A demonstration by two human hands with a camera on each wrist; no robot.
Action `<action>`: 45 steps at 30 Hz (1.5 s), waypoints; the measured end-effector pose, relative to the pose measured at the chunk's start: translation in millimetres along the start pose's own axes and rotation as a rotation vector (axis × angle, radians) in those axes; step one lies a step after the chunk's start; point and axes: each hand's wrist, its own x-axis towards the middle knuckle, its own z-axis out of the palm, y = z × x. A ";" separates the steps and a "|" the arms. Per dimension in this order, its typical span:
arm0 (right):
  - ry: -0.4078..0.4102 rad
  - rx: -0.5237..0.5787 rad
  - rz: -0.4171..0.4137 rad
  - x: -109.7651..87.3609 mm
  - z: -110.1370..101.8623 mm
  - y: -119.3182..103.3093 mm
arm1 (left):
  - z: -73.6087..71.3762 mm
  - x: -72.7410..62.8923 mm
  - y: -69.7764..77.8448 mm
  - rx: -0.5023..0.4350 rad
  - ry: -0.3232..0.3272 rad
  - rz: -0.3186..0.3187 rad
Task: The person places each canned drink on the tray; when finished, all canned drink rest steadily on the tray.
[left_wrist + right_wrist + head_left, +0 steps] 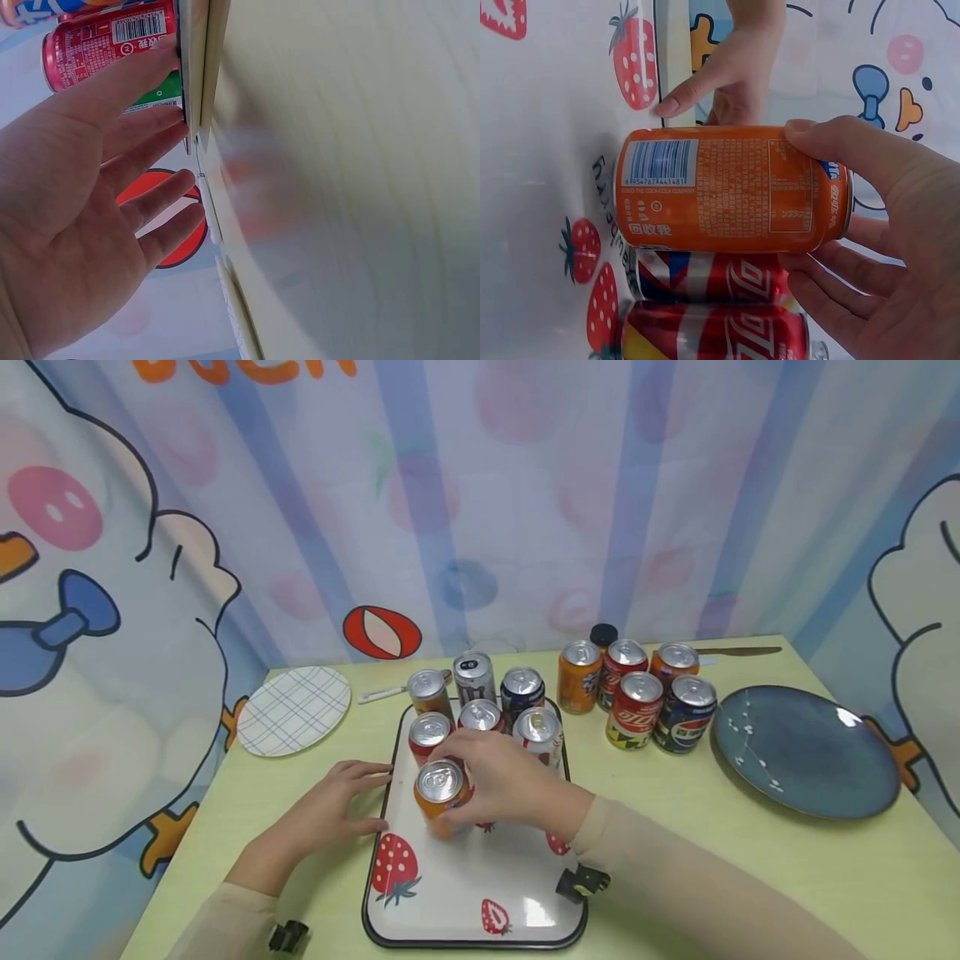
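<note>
Printed backdrop [525,510]: hangs at twelve o'clock, lavender, with blue vertical stripes and faded fruit shapes [468,585]
Orange lettering [270,372]: cropped by the top edge, near eleven o'clock
Cartoon birds [150,760]: white, black-outlined, at nine and three o'clock
Tabletop [690,877]: spreads at six o'clock, pale yellow-green
Light: diffuse, casting soft-edged shadows

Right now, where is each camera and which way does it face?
Head: on the head, facing forward and down at the tray; left hand and right hand show.
Left wrist: worn there, facing table and tray edge; only left hand shows.
Right wrist: worn there, facing the orange can; both hands show.
Head and right wrist share that can.
</note>
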 end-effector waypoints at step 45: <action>0.139 -0.394 0.277 -110.4 -140.3 162.1 | 0.8 -0.8 -0.8 -0.029 -0.002 -0.004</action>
